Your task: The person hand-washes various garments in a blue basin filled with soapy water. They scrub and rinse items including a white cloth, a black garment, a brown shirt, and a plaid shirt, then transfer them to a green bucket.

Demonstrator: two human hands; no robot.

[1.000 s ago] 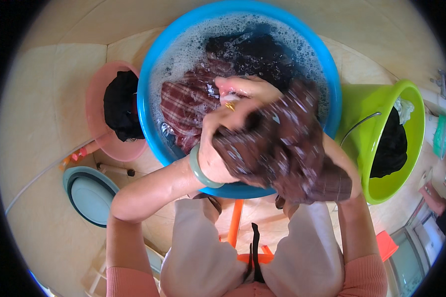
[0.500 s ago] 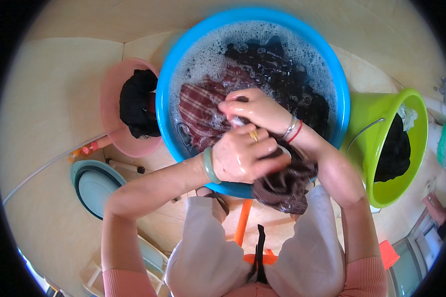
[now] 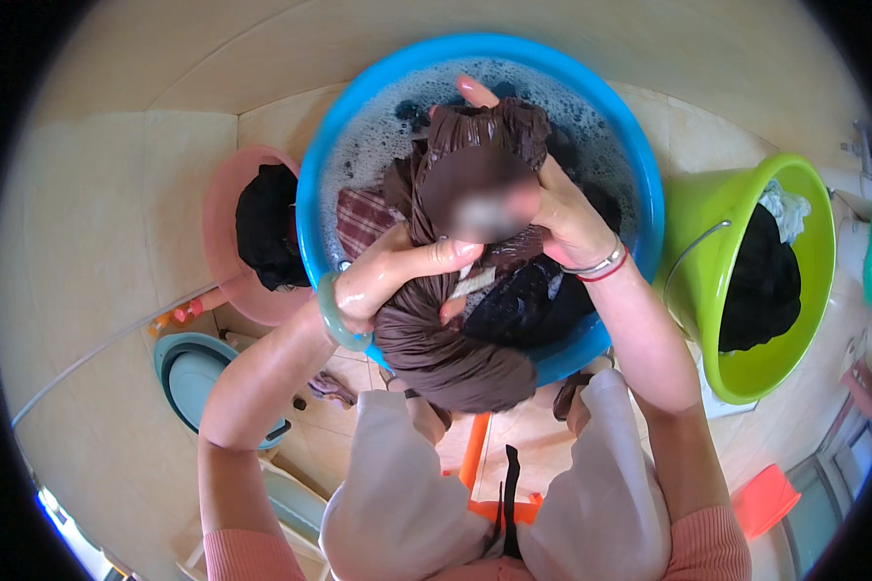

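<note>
My left hand (image 3: 397,276) grips a wet dark brown garment (image 3: 446,339) over the near side of a big blue basin (image 3: 639,184) of soapy water. My right hand (image 3: 562,218) holds the same garment higher up, where its bunched top (image 3: 484,136) rises over the suds. The garment's lower end hangs twisted over the basin's near rim. A red checked cloth (image 3: 358,218) and a dark cloth (image 3: 528,305) lie in the water beside it. A green bangle sits on my left wrist; a silver and a red band sit on my right wrist.
A pink basin (image 3: 218,242) holding dark clothes stands left of the blue one. A lime green bucket (image 3: 804,320) with dark and pale clothes stands at the right. A teal basin (image 3: 179,373) lies at the lower left. An orange stool (image 3: 475,455) shows between my knees on the tiled floor.
Both hands have lifted the brown garment up over the basin and drawn it out lengthwise; the view has shifted so the basin sits more to the centre.
</note>
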